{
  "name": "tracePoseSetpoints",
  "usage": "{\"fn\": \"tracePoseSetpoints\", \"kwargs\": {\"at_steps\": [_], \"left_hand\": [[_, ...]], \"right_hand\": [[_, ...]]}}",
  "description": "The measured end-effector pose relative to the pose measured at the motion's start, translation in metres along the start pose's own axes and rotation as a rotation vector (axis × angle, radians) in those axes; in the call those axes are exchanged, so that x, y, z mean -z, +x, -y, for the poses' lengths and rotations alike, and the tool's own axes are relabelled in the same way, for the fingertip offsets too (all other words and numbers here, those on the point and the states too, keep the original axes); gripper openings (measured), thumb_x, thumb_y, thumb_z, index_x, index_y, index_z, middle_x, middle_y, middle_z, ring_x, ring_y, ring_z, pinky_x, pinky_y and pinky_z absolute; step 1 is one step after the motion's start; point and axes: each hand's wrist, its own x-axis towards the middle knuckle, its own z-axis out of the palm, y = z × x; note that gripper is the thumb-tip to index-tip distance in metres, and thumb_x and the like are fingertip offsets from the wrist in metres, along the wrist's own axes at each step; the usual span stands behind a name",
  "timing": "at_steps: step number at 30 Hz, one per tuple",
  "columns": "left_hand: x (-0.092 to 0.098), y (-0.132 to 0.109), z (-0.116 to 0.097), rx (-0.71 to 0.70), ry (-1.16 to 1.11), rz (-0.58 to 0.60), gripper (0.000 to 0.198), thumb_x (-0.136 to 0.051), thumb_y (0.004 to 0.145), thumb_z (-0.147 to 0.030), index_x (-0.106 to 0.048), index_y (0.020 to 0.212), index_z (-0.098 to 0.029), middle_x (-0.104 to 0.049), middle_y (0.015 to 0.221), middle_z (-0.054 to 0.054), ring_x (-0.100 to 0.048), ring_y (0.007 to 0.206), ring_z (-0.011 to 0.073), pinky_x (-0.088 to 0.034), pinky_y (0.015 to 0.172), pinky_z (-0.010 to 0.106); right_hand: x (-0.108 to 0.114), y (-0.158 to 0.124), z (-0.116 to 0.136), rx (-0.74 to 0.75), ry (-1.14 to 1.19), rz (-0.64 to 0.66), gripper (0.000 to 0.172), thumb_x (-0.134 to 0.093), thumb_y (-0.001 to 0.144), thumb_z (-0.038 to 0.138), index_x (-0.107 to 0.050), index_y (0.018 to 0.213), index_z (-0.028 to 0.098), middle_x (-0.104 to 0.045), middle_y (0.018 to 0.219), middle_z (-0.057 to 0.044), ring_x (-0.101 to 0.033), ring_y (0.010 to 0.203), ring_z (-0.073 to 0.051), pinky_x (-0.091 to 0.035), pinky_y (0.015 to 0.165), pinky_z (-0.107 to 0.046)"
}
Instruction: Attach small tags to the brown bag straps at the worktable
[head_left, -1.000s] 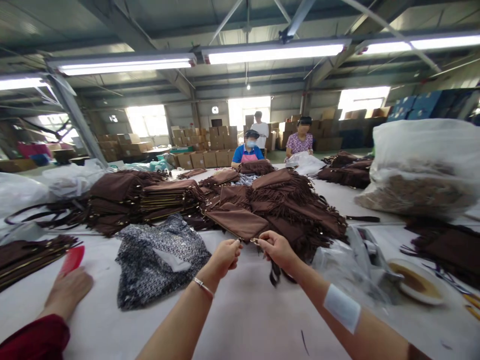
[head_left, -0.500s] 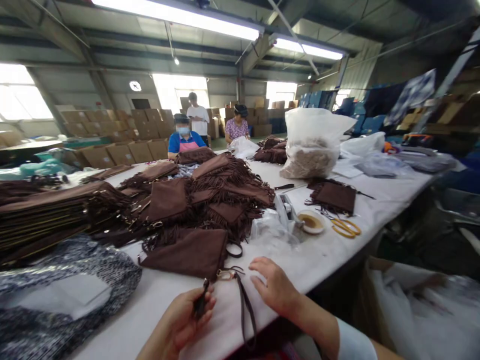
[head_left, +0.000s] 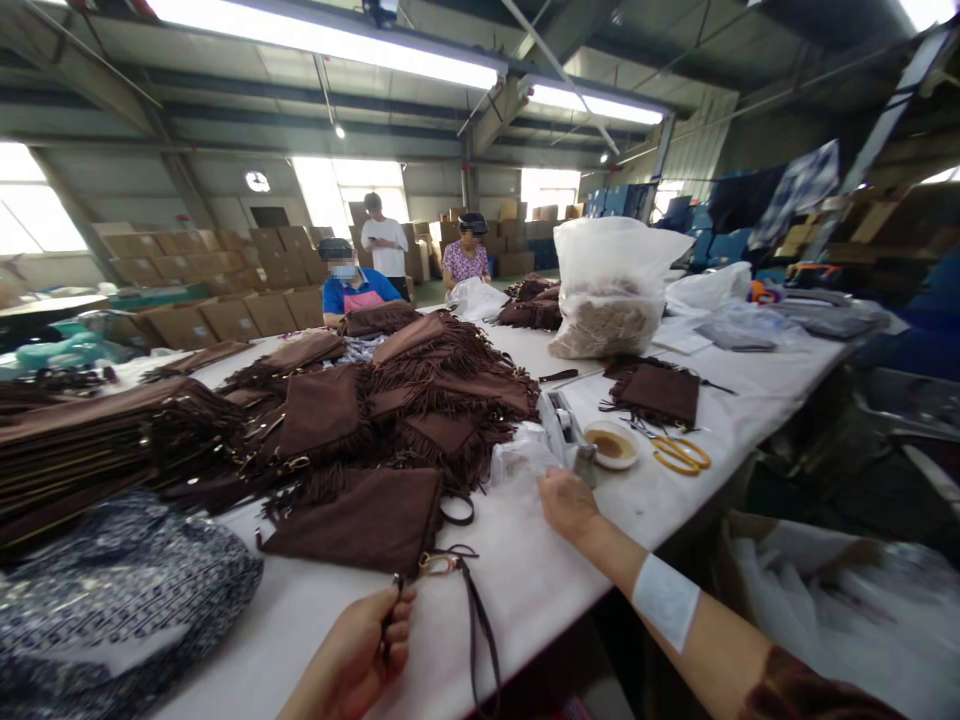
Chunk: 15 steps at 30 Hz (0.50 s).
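My left hand is closed around a small dark piece with a metal end, mostly hidden in the fingers, so its kind is unclear. Just beyond it lies a flat dark brown fringed pouch, with a gold clasp and a thin brown wrist strap at its near right corner. My right hand has its fingers curled at the edge of some crumpled clear plastic bags, beside a tape dispenser. Whatever its fingertips grip is hidden.
Brown fringed pouches are heaped across the table. A tape roll, yellow-handled scissors and a filled white bag are on the right. A plastic-wrapped patterned bundle lies left. Several people work beyond.
My right hand has moved forward and right from beside the clasp to the plastic bags, its fingers curling in. My left hand has closed more tightly round the dark piece.
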Motion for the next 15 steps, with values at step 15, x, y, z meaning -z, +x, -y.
{"fn": "tracePoseSetpoints", "kwargs": {"at_steps": [15], "left_hand": [[0.011, -0.004, 0.011, -0.003, -0.133, 0.191, 0.021, -0.050, 0.098, -0.033, -0.049, 0.087, -0.015, -0.043, 0.066, -0.006, -0.028, 0.039, -0.0003, -0.013, 0.037, 0.012]], "right_hand": [[0.039, -0.046, 0.079, -0.113, 1.283, 0.275, 0.030, -0.052, 0.086, 0.048, -0.053, 0.077, 0.020, -0.052, 0.049, 0.005, -0.043, 0.038, -0.010, -0.032, 0.039, -0.022]]}}
